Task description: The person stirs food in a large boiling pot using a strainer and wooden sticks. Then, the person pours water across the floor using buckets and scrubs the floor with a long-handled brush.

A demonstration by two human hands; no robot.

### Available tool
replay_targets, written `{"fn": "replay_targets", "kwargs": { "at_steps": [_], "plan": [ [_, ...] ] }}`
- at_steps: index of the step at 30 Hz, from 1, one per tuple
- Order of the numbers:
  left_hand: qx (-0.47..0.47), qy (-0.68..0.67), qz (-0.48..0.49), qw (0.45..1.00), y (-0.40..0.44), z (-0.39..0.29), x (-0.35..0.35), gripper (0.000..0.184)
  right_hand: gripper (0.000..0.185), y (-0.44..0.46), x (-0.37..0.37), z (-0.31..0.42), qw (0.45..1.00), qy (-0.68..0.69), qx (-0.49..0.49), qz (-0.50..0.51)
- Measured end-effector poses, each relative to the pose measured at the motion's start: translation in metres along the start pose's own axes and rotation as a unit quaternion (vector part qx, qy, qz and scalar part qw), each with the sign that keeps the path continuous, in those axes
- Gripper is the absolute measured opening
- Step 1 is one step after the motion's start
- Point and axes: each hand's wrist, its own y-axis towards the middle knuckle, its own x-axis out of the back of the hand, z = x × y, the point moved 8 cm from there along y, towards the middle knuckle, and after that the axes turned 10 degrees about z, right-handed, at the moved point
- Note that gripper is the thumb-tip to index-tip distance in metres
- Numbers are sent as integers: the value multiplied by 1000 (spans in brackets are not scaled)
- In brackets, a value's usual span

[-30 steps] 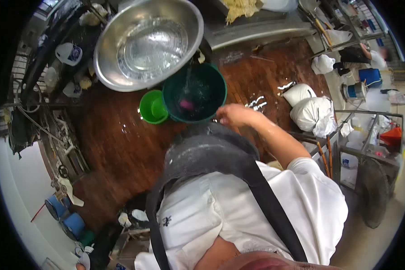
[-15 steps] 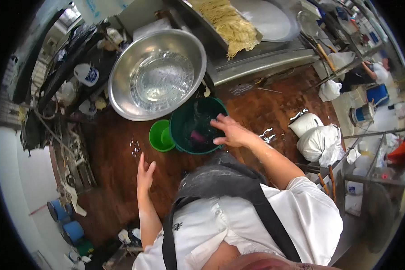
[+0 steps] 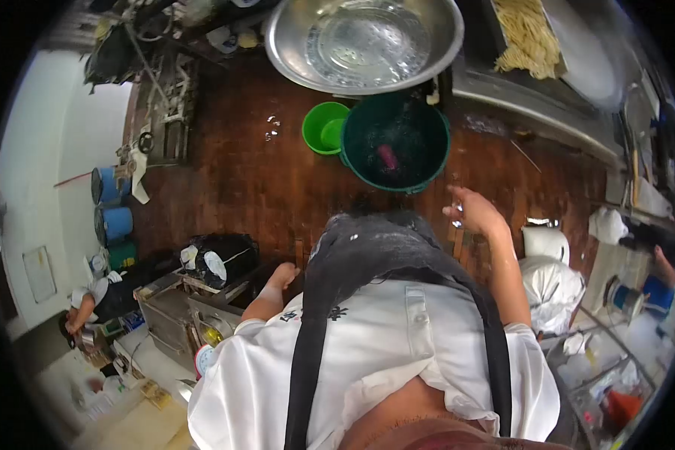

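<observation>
- Presently, the right hand [image 3: 475,210] has its fingers parted, with nothing visible between them, just beside the dark green bucket [image 3: 433,139]. A grasp on one side of the rim alone could tip the bucket.
- The left hand [image 3: 281,276] is beside the dark apron [image 3: 382,244], well apart from the bucket. Its finger position cannot be told, nor whether it holds anything.
- The dark green bucket sits on the brown floor [image 3: 232,172], and appears to hold liquid around a pink object [image 3: 387,157]. Tilting could cause spillage.
- The light green bucket [image 3: 312,133] stands close against its left side. A sideways shift could knock it over.
- The metal basin [image 3: 292,52] appears to overhang the far rim. Lifting straight up could strike it.
- Bright glints suggest a wet floor. Poor footing could result in a slip.
- A thin rod [image 3: 527,155] lies on the floor at the right. Stepping on it could cause a stumble.
</observation>
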Motion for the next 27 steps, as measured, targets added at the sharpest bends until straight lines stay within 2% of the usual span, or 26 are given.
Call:
{"fn": "replay_targets", "kwargs": {
  "at_steps": [3,6,9,10,11,12,13,14,15,16,19,22,25,27],
  "plan": [
    [27,-66,44,996,-55,18,-17,30,59,-6,4,-7,998,-1,8,-70],
    [-7,-79,38,996,-40,7,19,22,60,-19,8,-3,995,13,0,-101],
    [-163,-124,-32,978,-4,-65,94,15,61,-38,5,-2,994,50,-68,-72],
    [-225,-157,-56,960,11,-95,118,14,62,-44,2,-5,992,73,-97,-31],
    [-221,-222,-62,947,28,-118,138,13,62,-50,-2,-12,993,70,-94,-30],
    [-147,-299,-48,942,61,-119,150,14,62,-52,-8,-21,993,66,-88,-31],
    [-127,-417,-13,900,73,-142,164,18,62,-57,-9,-27,994,63,-79,-34],
    [-169,-392,-73,901,68,-187,190,28,63,-68,-6,-32,993,69,-88,-46],
    [-202,-363,-93,905,40,-242,207,33,63,-77,-2,-41,991,78,-91,-64],
    [-233,-302,-94,920,25,-286,221,34,63,-85,0,-52,988,87,-94,-83],
    [-336,-216,-100,911,-23,-403,233,35,62,-113,10,-87,983,105,-105,-109],
    [-379,-100,-131,911,-38,-483,221,34,61,-142,21,-135,980,120,-100,-127],
    [-354,-27,-161,921,-47,-547,177,34,59,-167,26,-201,976,136,-49,-161],
    [-344,35,-163,924,-43,-579,136,34,59,-185,25,-251,975,163,-48,-145]
  ]
}}
